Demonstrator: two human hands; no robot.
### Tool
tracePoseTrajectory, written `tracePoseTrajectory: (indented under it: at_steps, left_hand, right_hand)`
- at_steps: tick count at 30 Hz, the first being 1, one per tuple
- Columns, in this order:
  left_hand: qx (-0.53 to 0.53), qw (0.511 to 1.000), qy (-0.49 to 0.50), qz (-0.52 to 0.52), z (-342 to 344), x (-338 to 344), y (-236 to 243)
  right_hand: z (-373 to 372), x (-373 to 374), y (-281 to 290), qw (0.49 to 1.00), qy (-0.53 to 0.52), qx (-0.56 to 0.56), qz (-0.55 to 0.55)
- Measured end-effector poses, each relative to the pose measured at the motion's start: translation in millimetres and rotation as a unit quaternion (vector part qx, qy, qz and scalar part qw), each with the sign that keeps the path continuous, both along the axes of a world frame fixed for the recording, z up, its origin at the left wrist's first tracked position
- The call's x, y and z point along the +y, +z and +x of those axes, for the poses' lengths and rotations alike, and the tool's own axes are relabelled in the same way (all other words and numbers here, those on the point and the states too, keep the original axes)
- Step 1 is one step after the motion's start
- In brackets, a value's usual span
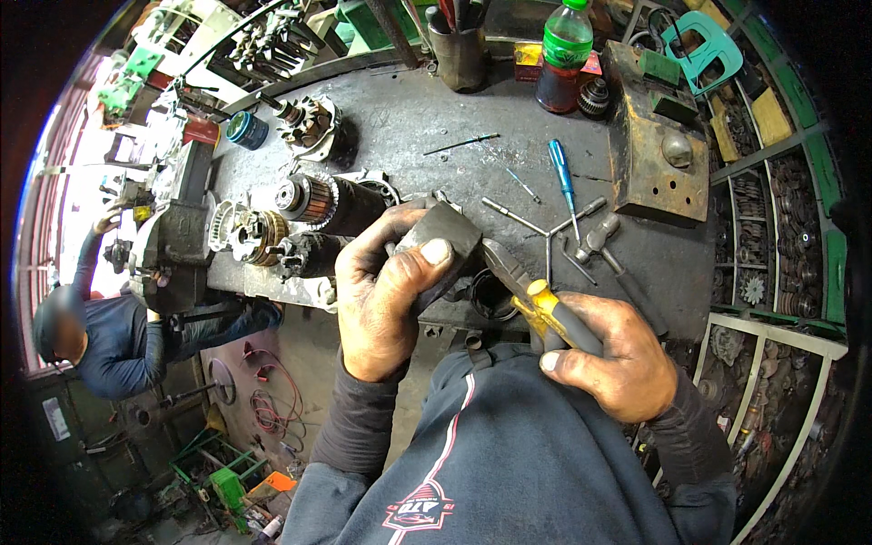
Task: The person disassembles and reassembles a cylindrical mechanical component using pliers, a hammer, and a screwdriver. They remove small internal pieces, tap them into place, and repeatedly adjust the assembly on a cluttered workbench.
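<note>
My left hand (pixel 381 300) grips a dark, squarish part (pixel 447 234) at the middle of the view, thumb on its face and fingers curled round its left side. My right hand (pixel 618 359) is closed on pliers (pixel 540 300) with yellow and dark grey handles. The pliers' jaws point up-left at the right edge of the dark part; whether they touch it I cannot tell. Just behind, a Y-shaped wrench (pixel 548 234), a blue screwdriver (pixel 561 173) and a hammer (pixel 599 238) lie on the dark workbench (pixel 409 136).
Motor parts (pixel 309 200) crowd the bench's left. A bottle (pixel 563 77) and a rusty metal box (pixel 658 182) stand at the back right. Parts shelves (pixel 772 245) line the right. A co-worker (pixel 123 350) is at machinery on the left, near red cables (pixel 272 409) below.
</note>
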State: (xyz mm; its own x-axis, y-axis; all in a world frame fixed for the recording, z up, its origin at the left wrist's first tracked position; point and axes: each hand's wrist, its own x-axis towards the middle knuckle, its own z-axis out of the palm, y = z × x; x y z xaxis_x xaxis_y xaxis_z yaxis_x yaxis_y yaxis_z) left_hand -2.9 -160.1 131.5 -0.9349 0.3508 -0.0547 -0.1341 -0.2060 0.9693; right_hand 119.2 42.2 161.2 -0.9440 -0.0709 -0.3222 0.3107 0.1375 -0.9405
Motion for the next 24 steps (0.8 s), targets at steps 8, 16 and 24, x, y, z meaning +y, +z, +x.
tracePoseTrajectory:
  at_steps: [8,16,24]
  left_hand:
    - [-0.126,0.987,-0.033,0.096,-4,2,-4]
    - [-0.013,0.998,-0.036,0.039,27,23,-10]
    - [0.059,0.989,-0.135,-0.006,2,-6,-9]
  right_hand:
    - [5,2,-23,0.988,-0.057,0.13,0.06]
    - [-38,-34,-67,0.943,-0.223,0.245,-0.032]
    - [-35,-37,-49,0.941,-0.211,0.263,-0.01]
